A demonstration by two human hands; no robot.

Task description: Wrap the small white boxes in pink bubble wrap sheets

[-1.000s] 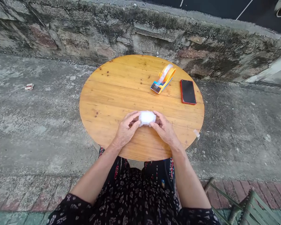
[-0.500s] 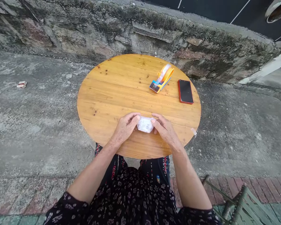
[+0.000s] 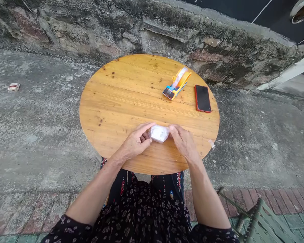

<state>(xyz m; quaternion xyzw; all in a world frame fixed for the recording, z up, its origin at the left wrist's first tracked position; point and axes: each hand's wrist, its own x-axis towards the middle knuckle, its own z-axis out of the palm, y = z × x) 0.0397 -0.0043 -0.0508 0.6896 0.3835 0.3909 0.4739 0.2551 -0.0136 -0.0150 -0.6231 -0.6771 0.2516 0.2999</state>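
Note:
A small white packet (image 3: pixel 159 133) wrapped in clear plastic lies on the near half of the round wooden table (image 3: pixel 121 111). My left hand (image 3: pixel 136 141) grips its left side, the thumb at the near corner and the index finger along the far edge, with the other fingers curled. At the packet's right end, my right hand (image 3: pixel 182 140) pinches the edge of the plastic between thumb and forefinger. Its remaining fingers are mostly hidden beneath the hand.
Farther back on the table stands an orange and blue tape dispenser (image 3: pixel 176 83) with a roll in it. A phone in a red case (image 3: pixel 202 98) lies to its right. A piece of clear tape (image 3: pixel 212 145) hangs off the right edge. Behind runs a stone wall (image 3: pixel 111 37); a green chair (image 3: pixel 263 216) is at lower right.
My left thumb has moved from the packet's top to its near left corner. My right thumb has slid off the top to the right end. The view has shifted slightly.

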